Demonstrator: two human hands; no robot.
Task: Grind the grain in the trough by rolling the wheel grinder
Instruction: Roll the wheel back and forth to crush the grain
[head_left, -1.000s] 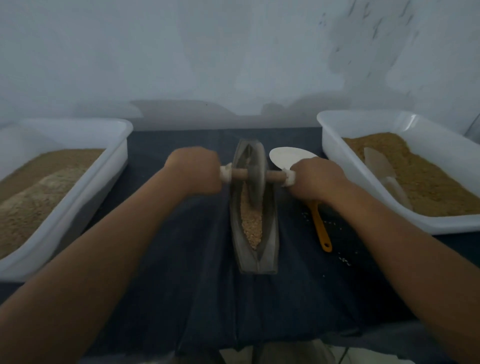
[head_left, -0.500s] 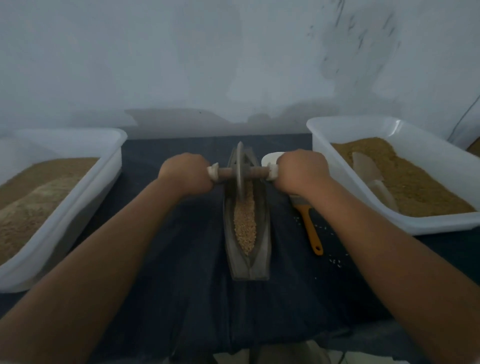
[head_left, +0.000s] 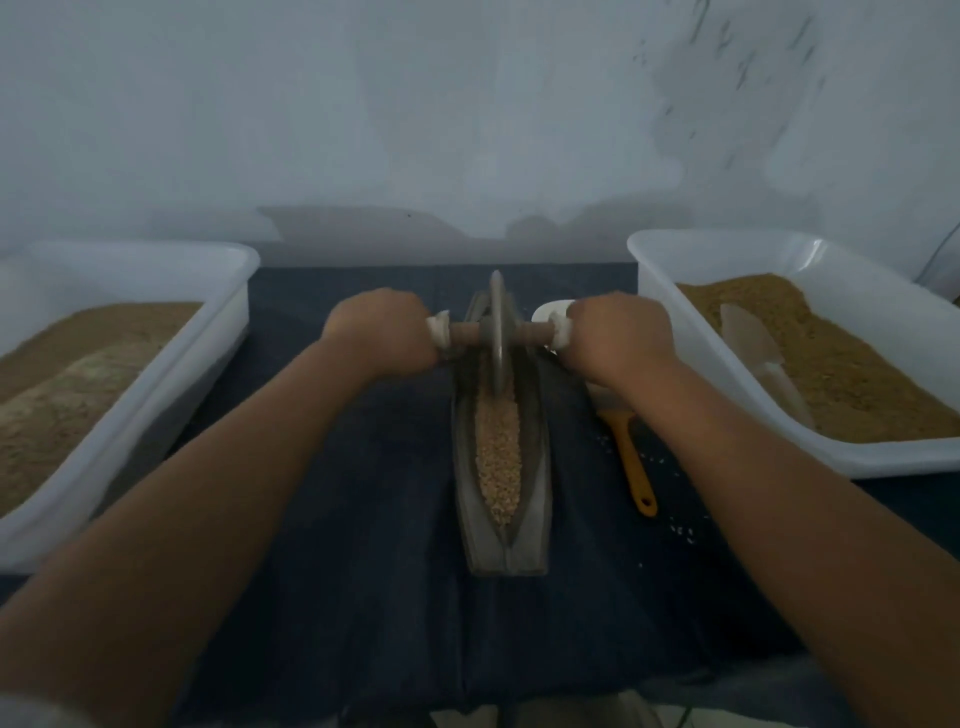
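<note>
A narrow boat-shaped grey trough (head_left: 535, 499) lies lengthwise on the dark cloth, filled with pale grain (head_left: 498, 457). The wheel grinder (head_left: 497, 332), a thin upright disc on a wooden axle with white-wrapped ends, stands in the trough's far part. My left hand (head_left: 382, 332) grips the axle's left end. My right hand (head_left: 618, 338) grips the right end. Both arms reach forward, one on each side of the trough.
A white tub (head_left: 130, 410) of brown meal stands at the left. Another white tub (head_left: 670, 322) at the right holds meal and a pale scoop (head_left: 753, 353). An orange-handled spatula (head_left: 634, 467) lies right of the trough, with spilled grains (head_left: 680, 530) near it. A wall rises behind.
The wheel has stayed at the trough's far part, and its disc now shows edge-on instead of turned. My right hand has drawn in over the spatula's white blade.
</note>
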